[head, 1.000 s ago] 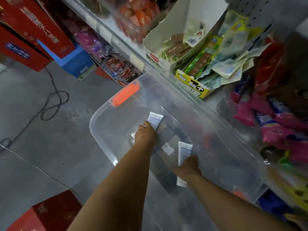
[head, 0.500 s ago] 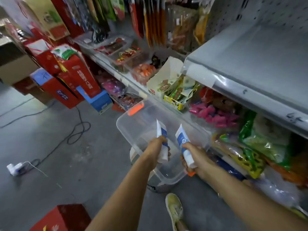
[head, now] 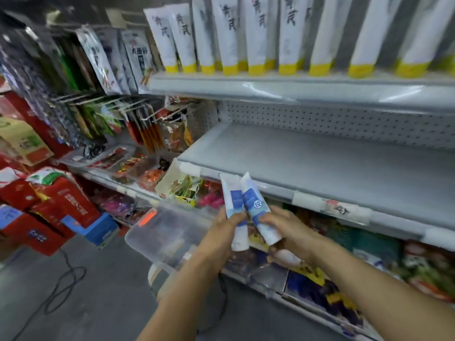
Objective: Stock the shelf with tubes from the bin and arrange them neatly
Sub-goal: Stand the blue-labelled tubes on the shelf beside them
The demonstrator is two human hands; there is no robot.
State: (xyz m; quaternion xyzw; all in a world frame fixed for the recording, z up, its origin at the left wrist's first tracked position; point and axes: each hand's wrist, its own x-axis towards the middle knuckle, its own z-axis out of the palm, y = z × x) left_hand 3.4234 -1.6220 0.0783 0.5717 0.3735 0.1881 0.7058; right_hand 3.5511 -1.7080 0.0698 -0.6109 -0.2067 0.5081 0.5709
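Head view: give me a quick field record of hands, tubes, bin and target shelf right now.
left hand: grips one white and blue tube
right hand: grips second tube
tubes: side by side, crimped ends up, at the shelf edge
middle shelf: bare where visible
clear bin: below left, contents unclear
upper shelf: row of yellow-capped tubes

A shop aisle: grey metal shelves (head: 320, 166) with pegboard backing (head: 344, 121) and price-tag strips (head: 337, 207) beyond the hands, tubes (head: 290, 33) lined up above them, snack packets on hooks (head: 103, 60) to their left, red cartons (head: 61, 205) stacked on the floor.
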